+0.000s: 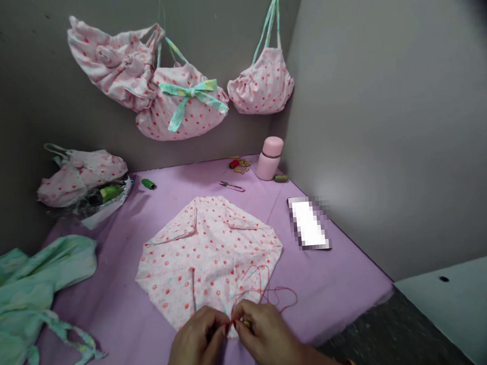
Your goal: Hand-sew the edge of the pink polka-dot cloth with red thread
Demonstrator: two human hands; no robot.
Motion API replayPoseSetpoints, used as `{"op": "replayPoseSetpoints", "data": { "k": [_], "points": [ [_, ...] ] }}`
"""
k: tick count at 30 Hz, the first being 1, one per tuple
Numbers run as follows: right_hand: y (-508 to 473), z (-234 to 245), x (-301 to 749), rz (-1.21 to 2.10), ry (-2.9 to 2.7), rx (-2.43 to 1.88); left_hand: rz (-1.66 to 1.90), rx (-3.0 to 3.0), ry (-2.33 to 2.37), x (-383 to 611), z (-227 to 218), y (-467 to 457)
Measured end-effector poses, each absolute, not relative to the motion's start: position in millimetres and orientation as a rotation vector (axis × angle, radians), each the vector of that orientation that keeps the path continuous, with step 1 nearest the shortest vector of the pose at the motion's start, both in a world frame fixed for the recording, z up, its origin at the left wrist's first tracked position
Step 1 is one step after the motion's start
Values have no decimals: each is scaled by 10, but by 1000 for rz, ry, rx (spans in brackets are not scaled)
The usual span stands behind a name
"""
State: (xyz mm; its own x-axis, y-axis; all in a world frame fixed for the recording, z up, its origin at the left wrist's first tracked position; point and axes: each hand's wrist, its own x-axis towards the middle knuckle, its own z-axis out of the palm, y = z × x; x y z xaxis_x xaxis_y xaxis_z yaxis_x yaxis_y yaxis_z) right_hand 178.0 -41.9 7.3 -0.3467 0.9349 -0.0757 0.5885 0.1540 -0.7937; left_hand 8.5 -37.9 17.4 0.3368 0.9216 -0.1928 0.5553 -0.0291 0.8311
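Together, fingers on dotted cloth.

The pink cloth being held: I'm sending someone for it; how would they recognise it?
Find the purple table. Toward its near side, the left hand and right hand meet at the near end of the pink cloth. It lies mostly flat, unlike the similarly printed pieces hanging behind.

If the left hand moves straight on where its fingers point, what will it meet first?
Probably the right hand; it is close beside the left hand, though depth is unclear.
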Motion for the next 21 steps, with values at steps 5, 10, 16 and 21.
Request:
{"op": "replayPoseSetpoints", "data": {
  "k": [5, 10, 16, 21],
  "points": [
    [-418, 105, 1776, 1079, -1978, -1463, 522, 1696, 1349, 85, 168, -377],
    [-419, 136, 1763, 1134, -1948, -1515, 517, 1686, 1350, 87, 156, -381],
    [-401, 96, 1754, 1117, -1943, -1494, 516, 1688, 1355, 83, 149, -380],
    [-390, 76, 1751, 1154, -1909, -1431, 507, 1705, 1352, 80, 139, -384]
  ]
}}
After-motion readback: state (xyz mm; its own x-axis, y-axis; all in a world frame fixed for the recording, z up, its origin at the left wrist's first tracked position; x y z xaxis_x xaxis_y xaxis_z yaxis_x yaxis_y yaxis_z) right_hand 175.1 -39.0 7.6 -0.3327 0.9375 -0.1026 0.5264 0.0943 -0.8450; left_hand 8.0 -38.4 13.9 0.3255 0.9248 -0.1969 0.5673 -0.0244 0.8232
